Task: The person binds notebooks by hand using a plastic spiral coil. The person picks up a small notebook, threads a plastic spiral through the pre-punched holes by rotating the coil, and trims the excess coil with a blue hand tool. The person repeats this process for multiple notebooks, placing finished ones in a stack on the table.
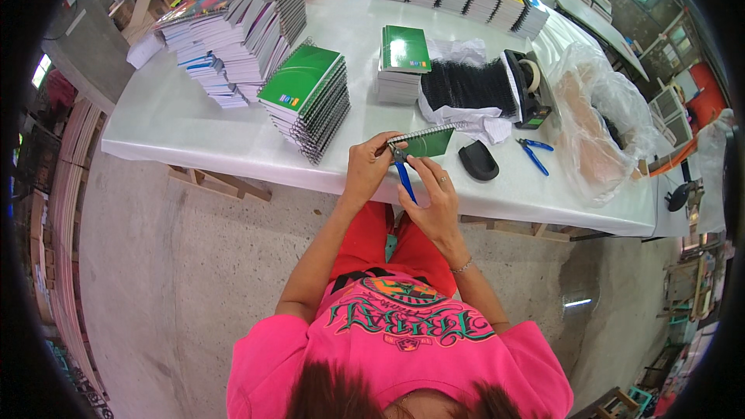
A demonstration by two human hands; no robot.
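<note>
White and long, our worktop [233,136] fills the upper half of the view, with concrete floor below its near edge. At that near edge our left hand [369,167] pinches the coil end of a green notebook [425,142], fingers [382,146] closed on its corner, while our right hand [434,198] is wrapped around blue-handled pliers [403,171] whose nose meets the wire by the left fingers. Whether the nose has bitten the wire yet we cannot tell. To do this well, we judge we should hold the notebook flat against the worktop edge, keep the left fingers just clear of the nose, and squeeze squarely so the wire end folds inward and does not snag. A second pair of pliers [534,154] and a black holder [478,161] lie just right of the notebook; black coils [466,85] sit behind it, and a green stack [306,101] stands toward the left.
</note>
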